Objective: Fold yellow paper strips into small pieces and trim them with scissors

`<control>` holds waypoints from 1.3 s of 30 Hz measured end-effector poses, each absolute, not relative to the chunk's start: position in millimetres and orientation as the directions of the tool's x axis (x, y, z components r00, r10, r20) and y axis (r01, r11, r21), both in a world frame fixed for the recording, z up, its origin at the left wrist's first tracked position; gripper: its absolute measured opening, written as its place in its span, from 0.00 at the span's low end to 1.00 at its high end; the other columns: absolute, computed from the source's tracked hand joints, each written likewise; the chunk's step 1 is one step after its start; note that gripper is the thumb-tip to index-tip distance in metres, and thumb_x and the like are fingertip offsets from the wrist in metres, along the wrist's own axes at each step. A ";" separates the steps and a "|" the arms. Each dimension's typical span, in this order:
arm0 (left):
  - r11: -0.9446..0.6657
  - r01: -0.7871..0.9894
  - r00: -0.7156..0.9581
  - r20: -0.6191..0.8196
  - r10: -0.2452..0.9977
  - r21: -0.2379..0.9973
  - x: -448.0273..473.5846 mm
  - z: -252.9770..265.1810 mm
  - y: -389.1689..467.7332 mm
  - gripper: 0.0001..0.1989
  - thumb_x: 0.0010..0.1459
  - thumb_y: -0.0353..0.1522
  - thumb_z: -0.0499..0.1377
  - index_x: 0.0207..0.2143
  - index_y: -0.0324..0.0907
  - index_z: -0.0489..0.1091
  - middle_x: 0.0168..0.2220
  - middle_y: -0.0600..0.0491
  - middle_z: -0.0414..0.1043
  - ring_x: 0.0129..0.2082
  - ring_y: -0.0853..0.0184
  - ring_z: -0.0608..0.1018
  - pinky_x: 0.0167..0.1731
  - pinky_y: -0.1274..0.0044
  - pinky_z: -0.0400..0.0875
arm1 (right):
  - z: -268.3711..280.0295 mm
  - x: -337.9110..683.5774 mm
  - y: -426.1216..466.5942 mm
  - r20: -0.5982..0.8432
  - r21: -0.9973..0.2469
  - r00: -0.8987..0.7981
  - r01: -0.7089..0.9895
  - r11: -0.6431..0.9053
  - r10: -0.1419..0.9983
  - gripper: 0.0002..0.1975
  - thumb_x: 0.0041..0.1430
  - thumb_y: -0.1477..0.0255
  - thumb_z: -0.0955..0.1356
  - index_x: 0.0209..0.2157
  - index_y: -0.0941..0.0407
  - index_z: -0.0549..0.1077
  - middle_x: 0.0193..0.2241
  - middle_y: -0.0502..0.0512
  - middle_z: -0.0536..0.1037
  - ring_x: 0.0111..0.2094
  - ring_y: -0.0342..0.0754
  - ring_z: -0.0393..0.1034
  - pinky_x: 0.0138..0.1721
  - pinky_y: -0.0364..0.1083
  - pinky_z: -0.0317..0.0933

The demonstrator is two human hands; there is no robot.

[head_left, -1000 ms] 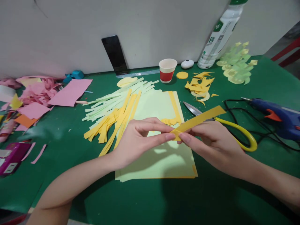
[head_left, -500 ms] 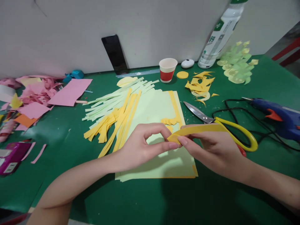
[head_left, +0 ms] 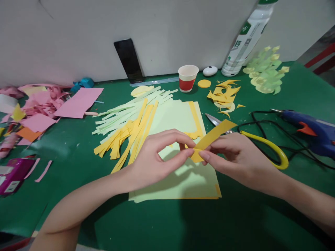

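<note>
Between my two hands is a yellow paper strip [head_left: 215, 134], folded over at its near end, its long tail pointing up to the right. My left hand [head_left: 159, 157] pinches the folded end between thumb and fingers. The thumb and fingers of my right hand [head_left: 235, 158] close on the same fold from the other side. Beneath lies a stack of pale green paper sheets [head_left: 172, 118]. Small folded yellow pieces [head_left: 195, 135] sit on the stack. Long yellow strips [head_left: 141, 130] lie left of my left hand, beside light green strips [head_left: 117, 115].
Scissors [head_left: 277, 151] lie partly behind my right hand, near a blue glue gun [head_left: 311, 129] with a black cord. A paper cup [head_left: 187, 78], a phone [head_left: 128, 59] and a leaning bottle [head_left: 246, 42] stand at the back. Pink paper [head_left: 78, 103] and a purple box [head_left: 14, 174] lie left.
The strip's long tail has swung from lying across my right hand to pointing up and away. The folded end now hangs lower between my fingertips.
</note>
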State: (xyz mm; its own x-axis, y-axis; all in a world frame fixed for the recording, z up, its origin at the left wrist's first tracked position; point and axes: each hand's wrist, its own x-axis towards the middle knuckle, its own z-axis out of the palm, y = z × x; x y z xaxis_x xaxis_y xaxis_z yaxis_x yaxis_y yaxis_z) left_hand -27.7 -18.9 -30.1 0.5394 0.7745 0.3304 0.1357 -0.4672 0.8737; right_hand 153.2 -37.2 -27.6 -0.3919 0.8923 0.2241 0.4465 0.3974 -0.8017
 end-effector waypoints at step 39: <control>-0.202 -0.016 0.566 0.175 0.806 0.979 -27.1 -28.4 -13.6 0.06 0.55 0.32 0.59 0.27 0.42 0.73 0.30 0.53 0.74 0.32 0.72 0.75 0.35 0.80 0.71 | -25.8 155.4 -42.9 0.426 -0.553 -0.586 0.435 0.710 0.690 0.16 0.62 0.78 0.57 0.20 0.55 0.56 0.16 0.46 0.60 0.18 0.39 0.54 0.19 0.40 0.47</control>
State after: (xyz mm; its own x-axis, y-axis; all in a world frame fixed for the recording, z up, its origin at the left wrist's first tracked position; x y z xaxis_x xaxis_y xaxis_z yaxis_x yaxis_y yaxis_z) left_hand -27.1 -13.6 -28.4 0.5657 0.8058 0.1751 -0.0159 -0.2016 0.9793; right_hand 155.4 -42.9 -25.8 -0.5855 0.6899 0.4257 0.4347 0.7105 -0.5534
